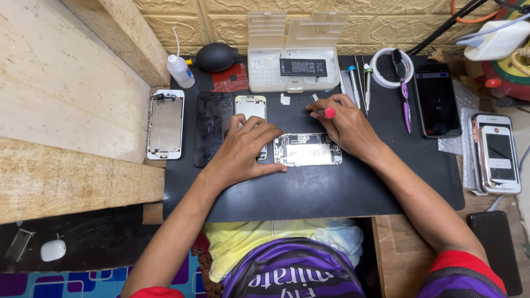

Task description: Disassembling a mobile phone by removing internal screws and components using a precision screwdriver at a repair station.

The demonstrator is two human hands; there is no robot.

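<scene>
An opened phone body (307, 149) with its insides bare lies in the middle of a black work mat (331, 193). My left hand (243, 152) rests flat on the mat with its fingertips against the phone's left end, steadying it. My right hand (345, 124) is closed around a small screwdriver with a red cap (329, 113), whose tip points down near the phone's upper right edge. The tip itself is hidden by my fingers.
Left of the phone lie a metal back plate (251, 106), a dark screen panel (212, 127) and a display frame (165, 124). A clear parts box (292, 69) holds a battery. Screwdrivers (359, 85), tape roll (392, 67), squeeze bottle (180, 70), blower (216, 57) and several phones (497, 157) surround the mat.
</scene>
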